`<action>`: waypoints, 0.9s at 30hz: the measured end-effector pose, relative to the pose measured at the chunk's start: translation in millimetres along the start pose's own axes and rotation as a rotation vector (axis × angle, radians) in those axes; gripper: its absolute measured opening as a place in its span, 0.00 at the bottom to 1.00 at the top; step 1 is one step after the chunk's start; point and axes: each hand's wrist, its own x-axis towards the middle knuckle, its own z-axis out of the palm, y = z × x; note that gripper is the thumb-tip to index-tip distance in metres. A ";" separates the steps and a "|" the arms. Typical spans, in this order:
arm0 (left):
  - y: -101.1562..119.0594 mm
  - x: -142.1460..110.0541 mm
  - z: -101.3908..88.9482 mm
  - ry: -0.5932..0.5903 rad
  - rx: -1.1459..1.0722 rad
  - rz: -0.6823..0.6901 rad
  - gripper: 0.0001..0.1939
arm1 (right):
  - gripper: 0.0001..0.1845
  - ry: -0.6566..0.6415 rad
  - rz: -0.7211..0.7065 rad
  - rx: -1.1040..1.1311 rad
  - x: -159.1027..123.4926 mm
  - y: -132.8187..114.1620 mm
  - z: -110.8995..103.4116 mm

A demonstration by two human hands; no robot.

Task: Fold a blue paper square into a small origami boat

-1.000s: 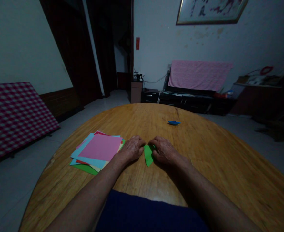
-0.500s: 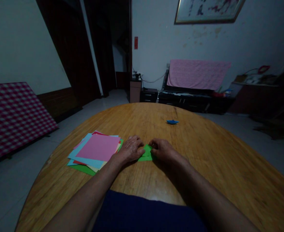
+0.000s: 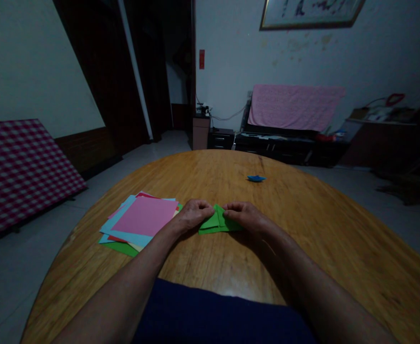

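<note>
A folded piece of green paper [image 3: 215, 224] lies on the round wooden table [image 3: 331, 239] just in front of me. My left hand [image 3: 192, 215] pinches its left upper edge with closed fingers. My right hand [image 3: 244, 215] pinches the right upper edge the same way. The paper shows a crease down its middle and lies wide and flat between the two hands.
A loose stack of coloured paper sheets [image 3: 141, 222], pink on top, lies left of my left hand. A small blue folded paper shape [image 3: 256, 178] sits farther back on the table. Beyond the table are a pink-covered cabinet [image 3: 296, 107] and a checked board [image 3: 20, 167].
The green paper went from a narrow upright strip between my hands to a wider flat folded shape. Both hands shifted slightly apart and back along its top edge.
</note>
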 end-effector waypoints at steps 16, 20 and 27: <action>-1.2 -2.4 1.2 -0.070 -0.154 -0.090 0.08 | 0.18 -0.003 -0.074 -0.104 7.0 15.3 1.1; -2.2 -1.4 0.5 -0.074 -0.157 -0.079 0.08 | 0.16 -0.012 -0.071 -0.086 7.3 15.8 1.0; -4.8 2.4 0.1 -0.024 -0.120 -0.075 0.09 | 0.14 -0.049 -0.102 -0.092 6.8 12.7 0.5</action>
